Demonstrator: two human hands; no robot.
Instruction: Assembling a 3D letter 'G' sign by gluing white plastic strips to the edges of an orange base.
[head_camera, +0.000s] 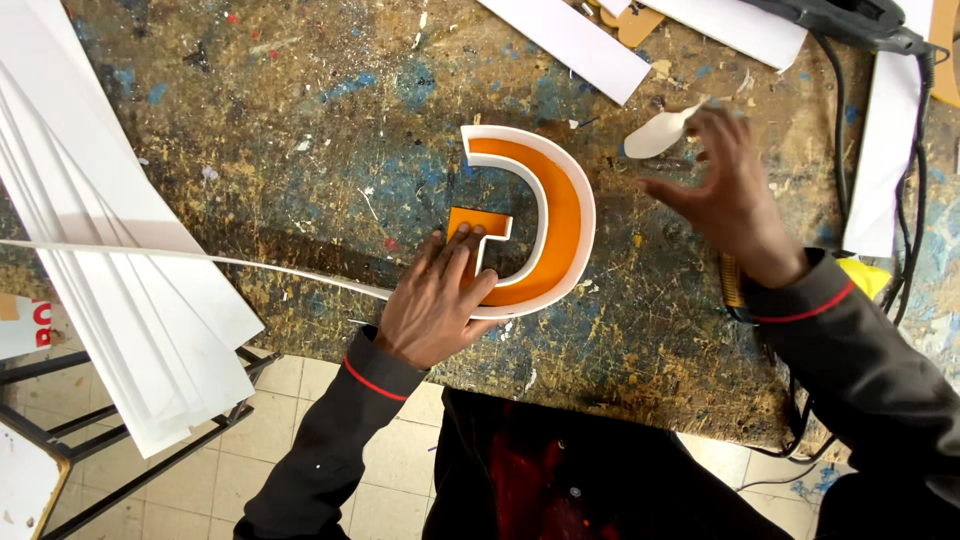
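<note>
Pressing down near the middle of the bench (300, 150), your left hand (432, 305) lies flat on the lower arm of the orange letter shape (560, 215); its fingers (462, 252) are spread a little and clamped on nothing, the tips resting on the orange face beside the square inner tab; the letter lies flat on the paint-spattered top, a curved piece with a white rim (590, 215) running round its outer edge; from under your left hand a long thin white strip (200, 257) runs away toward nine o'clock, standing on its edge and reaching the stack of white sheets (110, 260) that overhangs the bench at eight o'clock; your right hand (735, 195) hovers at three o'clock from the letter, well apart from it, fingers splayed and holding nothing; its fingertips are just beside a small white offcut (655, 135) lying at one o'clock from the letter; more white strips (575, 40) lie at twelve o'clock; black cables (838, 130) trail down the bench's right side at three o'clock; a dark tool (850, 15) sits at the far corner, and a yellow thing (868, 275) shows by your right sleeve; what it is cannot be told.
</note>
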